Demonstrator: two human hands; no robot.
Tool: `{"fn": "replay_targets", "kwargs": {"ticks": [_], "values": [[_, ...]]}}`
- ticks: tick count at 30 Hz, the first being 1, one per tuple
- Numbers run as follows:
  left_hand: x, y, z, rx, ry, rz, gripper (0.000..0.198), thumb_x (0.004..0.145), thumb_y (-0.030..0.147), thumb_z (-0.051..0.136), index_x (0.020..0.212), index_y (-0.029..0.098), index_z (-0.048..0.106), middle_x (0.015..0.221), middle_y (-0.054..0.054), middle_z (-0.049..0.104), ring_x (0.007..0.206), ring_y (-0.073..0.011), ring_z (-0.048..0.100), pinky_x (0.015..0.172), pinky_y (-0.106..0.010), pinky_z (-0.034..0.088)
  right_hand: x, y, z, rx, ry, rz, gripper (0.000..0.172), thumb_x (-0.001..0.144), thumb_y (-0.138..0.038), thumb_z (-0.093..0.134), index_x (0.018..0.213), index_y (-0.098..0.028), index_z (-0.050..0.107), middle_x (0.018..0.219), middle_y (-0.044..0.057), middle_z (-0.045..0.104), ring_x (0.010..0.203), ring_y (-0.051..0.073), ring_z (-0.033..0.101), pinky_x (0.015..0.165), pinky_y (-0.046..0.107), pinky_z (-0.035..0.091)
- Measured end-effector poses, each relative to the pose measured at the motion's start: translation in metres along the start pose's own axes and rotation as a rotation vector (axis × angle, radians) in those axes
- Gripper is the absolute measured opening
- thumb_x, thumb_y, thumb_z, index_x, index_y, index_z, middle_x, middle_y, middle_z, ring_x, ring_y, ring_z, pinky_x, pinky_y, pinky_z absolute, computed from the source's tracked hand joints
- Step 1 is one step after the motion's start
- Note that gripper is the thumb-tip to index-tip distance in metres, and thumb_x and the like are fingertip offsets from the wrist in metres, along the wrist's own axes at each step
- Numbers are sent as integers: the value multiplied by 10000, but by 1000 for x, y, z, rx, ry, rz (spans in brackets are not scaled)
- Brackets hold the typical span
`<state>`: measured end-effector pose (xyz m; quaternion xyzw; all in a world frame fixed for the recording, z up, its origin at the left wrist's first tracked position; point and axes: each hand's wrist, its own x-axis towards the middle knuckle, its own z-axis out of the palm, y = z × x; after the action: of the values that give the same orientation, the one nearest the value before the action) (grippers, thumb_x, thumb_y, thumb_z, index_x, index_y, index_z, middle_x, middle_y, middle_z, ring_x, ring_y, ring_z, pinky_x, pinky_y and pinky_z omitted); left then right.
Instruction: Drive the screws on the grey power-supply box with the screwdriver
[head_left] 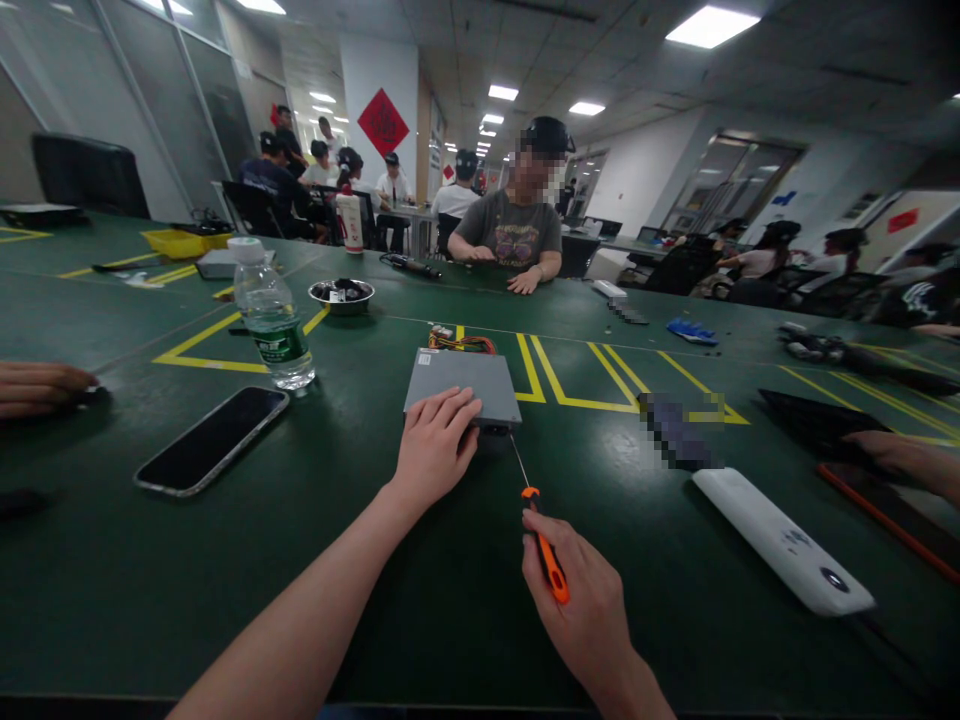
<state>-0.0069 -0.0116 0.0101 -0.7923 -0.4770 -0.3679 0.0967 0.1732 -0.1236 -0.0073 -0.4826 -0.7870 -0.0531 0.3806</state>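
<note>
A grey metal computer power supply [491, 385] lies on the green table in front of me, its bundle of coloured cables [465, 343] at the far side. My left hand [436, 440] grips its near left part, fingers laid over the top and thumb at the front edge. In my right hand [577, 590] is an orange and black screwdriver [553, 570], held by the handle. Its thin shaft points away from me, with the tip at the near right corner of the power supply. Whether the tip sits in a screw cannot be made out.
Left of me are a water bottle [274, 325], a phone [214, 440] and a metal bowl [341, 294] of small dark parts. To the right lies a white elongated device [780, 540]. Other people's hands [45, 388] rest at both sides; a person [514, 225] sits opposite.
</note>
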Motion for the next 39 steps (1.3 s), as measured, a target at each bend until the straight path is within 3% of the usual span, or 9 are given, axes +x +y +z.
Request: {"fn": "replay_targets", "kwargs": {"ticks": [10,15,20,24,29,33,36,39], "values": [[0,0,0,-2,-8,-6,291,862,244,476,1146,246,537,1263,-33,557,1195,-223,459,955,-407,335,-1,-1,-1,-64,24,41,255,876,-220,480,1117,-178,552,938,94,583,797,196,615,671,322,533],[0,0,-1,4,-6,-8,288,860,248,481,1142,249,541,1260,-35,559,1190,-226,465,952,-409,339,-4,-9,5,-149,34,30,322,904,-160,412,1212,-163,506,959,112,576,829,200,619,695,315,546],[0,1,-1,0,-12,-12,286,866,252,471,1143,245,538,1264,-31,557,1197,-220,458,958,-405,332,-4,-17,11,-122,79,143,260,939,-250,378,1145,-152,504,950,123,611,823,211,651,657,310,562],[1,1,0,-5,-6,-15,286,854,247,488,1134,246,544,1252,-28,565,1189,-218,464,953,-403,338,-2,-22,12,38,110,372,289,912,-417,424,1027,-164,505,842,96,647,663,213,673,519,292,548],[1,1,0,-15,4,-14,287,848,232,494,1128,252,550,1248,-33,569,1183,-224,470,951,-409,340,0,-30,13,394,88,688,329,817,-462,560,977,-181,503,781,64,655,643,205,654,517,284,524],[0,1,-1,-18,-3,-15,280,854,235,485,1126,250,547,1259,-28,561,1190,-220,463,954,-405,336,3,-36,14,815,153,924,331,801,-474,575,948,-189,494,761,26,633,385,82,451,320,193,334],[0,1,-1,-11,-12,-16,275,860,244,475,1126,247,544,1265,-24,556,1193,-218,459,956,-402,333,8,-38,14,1047,176,1017,335,785,-500,573,874,-184,504,731,15,614,359,48,347,308,175,239],[0,1,-1,-5,-15,-13,278,861,249,474,1130,246,541,1262,-24,557,1195,-218,458,958,-400,331,10,-34,14,1051,31,1026,335,783,-504,570,812,-175,512,693,6,592,351,48,341,309,182,232]]}}
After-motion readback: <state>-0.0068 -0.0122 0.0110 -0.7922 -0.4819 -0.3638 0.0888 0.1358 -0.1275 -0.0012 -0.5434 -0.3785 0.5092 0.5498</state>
